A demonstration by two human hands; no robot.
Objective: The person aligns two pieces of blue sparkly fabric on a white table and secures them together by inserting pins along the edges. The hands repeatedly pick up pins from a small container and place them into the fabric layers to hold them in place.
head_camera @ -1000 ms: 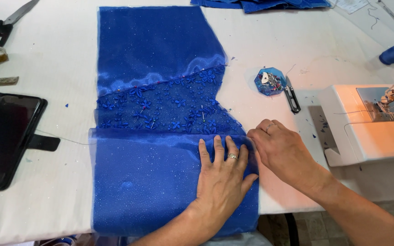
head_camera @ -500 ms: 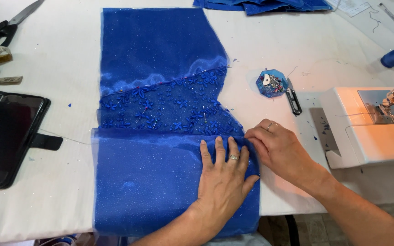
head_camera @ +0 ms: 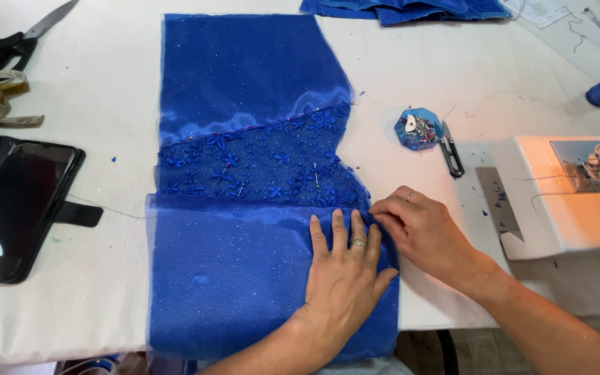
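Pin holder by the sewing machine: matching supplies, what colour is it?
Blue pin holder, clearest in the head view.

The left hand [head_camera: 345,278] covers the blue fabric [head_camera: 244,278] beneath its palm, and the right hand's [head_camera: 425,232] fingertips hide the fabric's right edge. The scissors [head_camera: 19,42] and folded blue cloth [head_camera: 404,8] are cut by the far edge, the sewing machine [head_camera: 571,194] by the right. The pin holder's [head_camera: 418,128] contents are too small to tell.

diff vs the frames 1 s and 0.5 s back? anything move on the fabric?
Almost nothing. The left hand stays pressed flat on the blue fabric; the right hand stays pinching at its right edge, by the lace band. Nothing taken hold of or let go. Pin dish, snips, sewing machine and phone are unmoved.
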